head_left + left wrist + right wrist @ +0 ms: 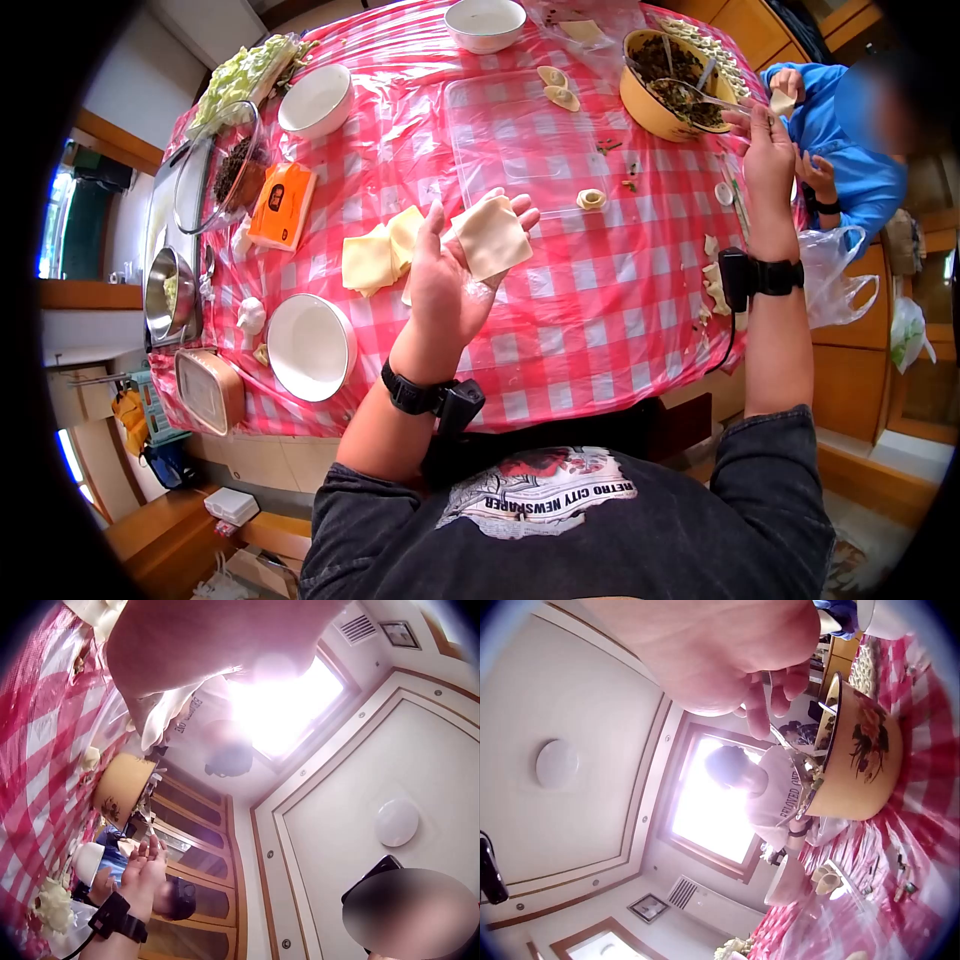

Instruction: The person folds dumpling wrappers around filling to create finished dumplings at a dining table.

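My left hand (447, 285) is palm up over the table, with a square dumpling wrapper (493, 238) lying across its extended fingers. The thumb stands apart from the wrapper's near edge. Beside that hand lies a stack of yellowish wrappers (372, 262). At the right, my right hand (768, 165) grips the handle of a metal spoon (715, 101). The spoon reaches into a yellow enamel basin (650, 112) of dark green filling; its end lies among the filling (810, 776). Other utensils also stick out of the basin.
A clear plastic tray (480, 150) bears a few folded dumplings (562, 97). White bowls (312, 347), an orange tissue pack (283, 207) and a glass bowl (185, 200) stand at left. A person in blue (850, 140) holds a wrapper at the right edge.
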The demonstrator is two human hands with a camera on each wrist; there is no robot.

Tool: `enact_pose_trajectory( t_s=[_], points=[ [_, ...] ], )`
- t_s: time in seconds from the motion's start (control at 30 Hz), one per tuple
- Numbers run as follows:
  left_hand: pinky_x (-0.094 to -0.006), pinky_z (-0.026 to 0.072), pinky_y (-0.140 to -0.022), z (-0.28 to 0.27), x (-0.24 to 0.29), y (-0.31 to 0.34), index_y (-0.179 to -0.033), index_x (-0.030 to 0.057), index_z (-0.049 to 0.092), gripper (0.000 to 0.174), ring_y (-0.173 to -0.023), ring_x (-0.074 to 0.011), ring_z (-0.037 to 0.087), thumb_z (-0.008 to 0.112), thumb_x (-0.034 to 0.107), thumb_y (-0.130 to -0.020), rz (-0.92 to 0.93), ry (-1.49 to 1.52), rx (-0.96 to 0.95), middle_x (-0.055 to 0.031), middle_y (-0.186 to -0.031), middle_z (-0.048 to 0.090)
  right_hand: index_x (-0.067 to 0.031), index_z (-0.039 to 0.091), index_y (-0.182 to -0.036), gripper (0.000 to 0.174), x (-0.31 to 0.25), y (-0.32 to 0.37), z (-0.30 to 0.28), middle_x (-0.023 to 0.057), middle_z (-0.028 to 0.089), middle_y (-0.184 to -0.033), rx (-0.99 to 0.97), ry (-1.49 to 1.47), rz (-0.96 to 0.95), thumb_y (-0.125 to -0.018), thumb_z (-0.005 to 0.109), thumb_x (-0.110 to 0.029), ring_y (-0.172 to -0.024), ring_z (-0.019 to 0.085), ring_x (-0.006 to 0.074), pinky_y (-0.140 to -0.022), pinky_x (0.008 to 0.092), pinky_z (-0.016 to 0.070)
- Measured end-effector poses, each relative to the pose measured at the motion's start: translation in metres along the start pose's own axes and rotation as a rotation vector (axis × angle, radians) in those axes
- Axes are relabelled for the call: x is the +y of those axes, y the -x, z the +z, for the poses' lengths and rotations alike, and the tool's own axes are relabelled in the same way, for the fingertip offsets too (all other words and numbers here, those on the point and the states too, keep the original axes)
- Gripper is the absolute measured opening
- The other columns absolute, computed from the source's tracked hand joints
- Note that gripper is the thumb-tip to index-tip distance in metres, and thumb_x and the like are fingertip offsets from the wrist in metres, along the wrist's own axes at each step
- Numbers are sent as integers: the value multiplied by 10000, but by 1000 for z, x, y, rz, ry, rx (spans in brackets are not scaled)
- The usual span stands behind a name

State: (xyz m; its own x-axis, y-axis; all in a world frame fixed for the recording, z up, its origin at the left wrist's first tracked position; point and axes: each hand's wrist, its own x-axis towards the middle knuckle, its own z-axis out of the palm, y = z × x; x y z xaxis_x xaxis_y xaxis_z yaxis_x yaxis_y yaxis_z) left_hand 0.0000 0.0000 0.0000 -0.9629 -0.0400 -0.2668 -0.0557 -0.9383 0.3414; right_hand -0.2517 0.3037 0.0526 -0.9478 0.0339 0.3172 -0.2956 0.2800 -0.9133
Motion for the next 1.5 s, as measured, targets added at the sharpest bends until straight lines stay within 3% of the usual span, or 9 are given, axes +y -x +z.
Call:
enact_pose_trajectory(
  t_s=[0.2, 0.27, 0.37, 0.7, 0.93, 1.0, 1.1, 1.23, 1.5],
  points=[
    [-465, 394, -1161, 3, -3, -1, -1437, -76, 469, 693, -1370, -404, 506, 290, 492, -1082, 4, -18, 26, -272, -1434, 544, 8, 666, -1202, 345, -6, 3, 1, 84, 772, -950, -24, -51, 10, -1105, 475, -262, -827, 641, 98, -807, 246, 506],
    [-479, 443, -1127, 1, -5, -2, -1461, -121, 413, 769, -1393, -438, 467, 327, 535, -1068, 22, 1, 8, -308, -1476, 485, 5, 667, -1203, 346, -5, 0, 0, 84, 773, -948, -30, -45, 20, -1105, 469, -262, -825, 640, 100, -807, 246, 504],
    [-457, 397, -1154, 1, -3, -1, -1439, -73, 470, 688, -1374, -404, 502, 306, 487, -1074, 3, -15, 7, -269, -1440, 541, -4, 665, -1211, 348, -3, -4, 0, 83, 773, -947, -37, -58, 45, -1106, 458, -263, -817, 641, 101, -791, 245, 506],
    [-447, 393, -1159, 0, -3, -2, -1447, -68, 460, 713, -1377, -408, 496, 310, 521, -1075, 3, -19, -6, -274, -1442, 537, 3, 644, -1211, 357, 0, -8, -9, 118, 774, -970, 34, -128, 175, -1107, 424, -259, -766, 661, 104, -643, 214, 508],
    [-448, 392, -1162, 1, -3, -2, -1445, -73, 460, 706, -1378, -414, 493, 312, 511, -1076, 1, -20, 0, -278, -1441, 536, 6, 643, -1203, 354, -1, -7, -12, 133, 772, -969, 61, -154, 197, -1103, 429, -259, -741, 658, 111, -624, 211, 508],
    [-449, 392, -1161, 1, -4, -2, -1442, -76, 461, 705, -1379, -413, 493, 313, 508, -1076, 2, -23, 4, -276, -1440, 537, -46, 633, -1239, 337, 5, -11, -14, 76, 768, -995, 57, -177, 208, -1100, 425, -271, -801, 657, 99, -670, 226, 476],
    [-450, 396, -1158, 1, -4, -2, -1435, -83, 465, 704, -1376, -413, 496, 321, 506, -1075, 7, -15, 10, -274, -1435, 542, -46, 633, -1237, 334, -1, -12, -16, 68, 763, -998, 59, -181, 194, -1100, 430, -273, -814, 654, 96, -688, 225, 475],
    [-453, 412, -1146, 1, -3, 0, -1423, -90, 475, 703, -1366, -411, 508, 324, 503, -1077, 8, -10, 20, -272, -1431, 546, -46, 632, -1244, 329, -29, 9, -15, 63, 759, -991, 67, -199, 178, -1098, 443, -271, -828, 653, 96, -716, 230, 468],
    [-439, 474, -1102, 1, -5, -5, -1368, -88, 517, 687, -1280, -399, 583, 321, 505, -1083, -6, -20, 53, -266, -1367, 595, -10, 638, -1198, 318, -78, 102, 22, 78, 766, -922, -150, -256, 139, -1101, 457, -252, -793, 654, 83, -703, 220, 456]
  ],
)
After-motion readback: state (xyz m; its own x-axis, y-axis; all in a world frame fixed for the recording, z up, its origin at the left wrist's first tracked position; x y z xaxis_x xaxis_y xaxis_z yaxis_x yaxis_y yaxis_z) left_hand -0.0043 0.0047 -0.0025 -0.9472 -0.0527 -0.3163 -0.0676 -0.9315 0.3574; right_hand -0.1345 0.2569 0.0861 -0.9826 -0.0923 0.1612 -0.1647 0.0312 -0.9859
